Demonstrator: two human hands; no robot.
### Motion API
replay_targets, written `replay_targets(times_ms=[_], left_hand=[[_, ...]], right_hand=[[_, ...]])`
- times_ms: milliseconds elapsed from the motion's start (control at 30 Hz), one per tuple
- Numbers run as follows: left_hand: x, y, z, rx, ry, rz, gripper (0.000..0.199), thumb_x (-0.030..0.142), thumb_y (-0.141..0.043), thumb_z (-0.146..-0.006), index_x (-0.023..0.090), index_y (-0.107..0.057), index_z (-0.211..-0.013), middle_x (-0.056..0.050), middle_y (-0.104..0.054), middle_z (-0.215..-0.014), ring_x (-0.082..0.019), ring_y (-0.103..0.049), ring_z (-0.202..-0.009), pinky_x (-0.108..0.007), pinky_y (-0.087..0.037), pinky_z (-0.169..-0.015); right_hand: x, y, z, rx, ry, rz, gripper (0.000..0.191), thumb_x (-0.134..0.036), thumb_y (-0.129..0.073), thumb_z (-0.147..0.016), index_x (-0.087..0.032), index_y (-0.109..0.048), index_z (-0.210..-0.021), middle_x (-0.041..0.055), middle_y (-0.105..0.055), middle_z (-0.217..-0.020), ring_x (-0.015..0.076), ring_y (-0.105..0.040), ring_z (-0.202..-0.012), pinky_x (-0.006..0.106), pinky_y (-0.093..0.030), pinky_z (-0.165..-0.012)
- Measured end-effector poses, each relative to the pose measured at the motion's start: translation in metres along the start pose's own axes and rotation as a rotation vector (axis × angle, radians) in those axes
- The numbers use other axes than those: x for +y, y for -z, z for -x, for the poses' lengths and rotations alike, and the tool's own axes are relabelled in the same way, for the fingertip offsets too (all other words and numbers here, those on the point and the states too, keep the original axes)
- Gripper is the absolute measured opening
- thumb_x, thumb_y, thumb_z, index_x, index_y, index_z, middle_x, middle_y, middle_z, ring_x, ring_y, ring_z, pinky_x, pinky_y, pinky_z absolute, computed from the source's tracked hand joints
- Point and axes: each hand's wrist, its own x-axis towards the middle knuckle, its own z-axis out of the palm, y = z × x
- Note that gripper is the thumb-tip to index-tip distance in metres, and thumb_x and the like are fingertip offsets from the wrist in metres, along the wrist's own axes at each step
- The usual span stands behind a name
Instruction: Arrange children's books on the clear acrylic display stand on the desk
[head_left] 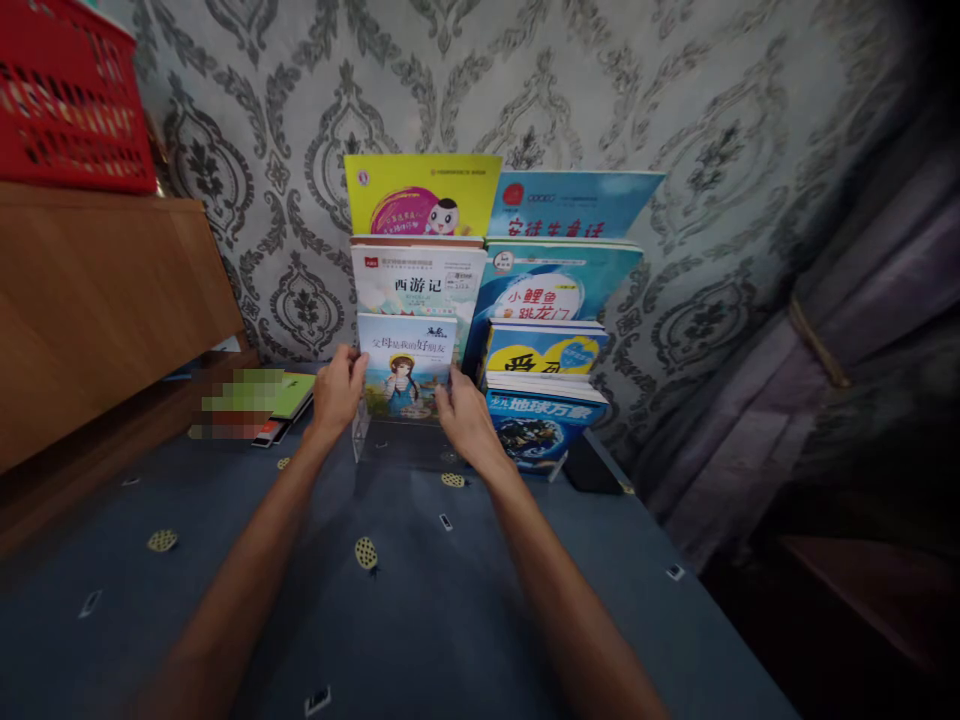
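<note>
A small book with a girl in a yellow hat on its cover stands upright between my hands. My left hand grips its left edge, and my right hand grips its right edge. Right behind it is a white-covered book, with a yellow-green book at the back. They stand in a clear tiered rack. Its right half carries a blue book, a teal book, a yellow-and-blue book and a front book with a globe.
On the left, a green-covered book lies in a low stack, partly blurred out. A red basket sits on a wooden cabinet. A dark flat object lies right of the rack. Patterned wallpaper is behind, and a curtain hangs right.
</note>
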Motion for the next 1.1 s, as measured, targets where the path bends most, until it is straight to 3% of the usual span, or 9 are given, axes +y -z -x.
replay_targets(times_ms=[133, 300, 500, 833, 967, 1100], left_hand=[[0.003, 0.003, 0.002, -0.006, -0.005, 0.012, 0.027, 0.042, -0.043, -0.099, 0.019, -0.057, -0.102, -0.001, -0.066, -0.072, -0.017, -0.063, -0.058, -0.027, -0.045, -0.064], [0.007, 0.008, 0.005, -0.005, -0.030, -0.014, 0.030, 0.041, -0.040, -0.100, 0.019, -0.059, -0.104, -0.005, -0.070, -0.080, -0.019, -0.067, -0.070, -0.027, -0.045, -0.068], [0.010, 0.016, 0.015, -0.012, -0.047, -0.055, 0.033, 0.040, -0.035, -0.102, 0.020, -0.060, -0.100, -0.005, -0.071, -0.079, -0.020, -0.069, -0.075, -0.027, -0.044, -0.070], [0.008, 0.021, 0.026, -0.046, -0.047, -0.107, 0.031, 0.040, -0.035, -0.102, 0.022, -0.059, -0.104, -0.003, -0.071, -0.075, -0.019, -0.069, -0.069, -0.026, -0.044, -0.066], [0.005, 0.024, 0.031, -0.068, -0.072, -0.145, 0.031, 0.039, -0.035, -0.103, 0.021, -0.058, -0.108, -0.003, -0.070, -0.076, -0.019, -0.068, -0.067, -0.026, -0.043, -0.065], [-0.001, 0.026, 0.038, -0.090, -0.065, -0.163, 0.031, 0.039, -0.033, -0.103, 0.020, -0.057, -0.111, -0.004, -0.071, -0.079, -0.019, -0.068, -0.067, -0.026, -0.043, -0.063]], right_hand=[[-0.001, 0.002, 0.000, 0.010, -0.009, 0.006, 0.047, -0.025, -0.038, -0.092, -0.006, -0.053, -0.133, 0.0243, -0.066, -0.119, 0.0326, -0.064, -0.111, 0.050, -0.050, -0.097], [-0.004, 0.007, 0.000, 0.019, -0.008, 0.003, 0.050, -0.026, -0.038, -0.093, -0.004, -0.051, -0.136, 0.0232, -0.068, -0.111, 0.0336, -0.065, -0.103, 0.051, -0.052, -0.093], [-0.006, 0.013, 0.000, 0.015, 0.052, -0.015, 0.053, -0.032, -0.037, -0.095, -0.006, -0.049, -0.139, 0.0254, -0.065, -0.122, 0.0362, -0.063, -0.111, 0.057, -0.050, -0.095], [-0.012, 0.031, 0.000, -0.024, 0.093, -0.095, 0.044, -0.036, -0.042, -0.094, -0.011, -0.058, -0.127, 0.0207, -0.070, -0.110, 0.0328, -0.067, -0.102, 0.054, -0.054, -0.089], [-0.016, 0.042, 0.002, 0.087, 0.119, -0.111, 0.049, -0.041, -0.048, -0.093, -0.013, -0.055, -0.133, 0.0213, -0.067, -0.119, 0.0342, -0.066, -0.107, 0.056, -0.056, -0.086], [-0.052, 0.057, 0.011, 0.248, 0.189, -0.103, 0.037, -0.035, -0.050, -0.095, -0.018, -0.061, -0.126, 0.0155, -0.068, -0.114, 0.0292, -0.065, -0.104, 0.051, -0.056, -0.087]])
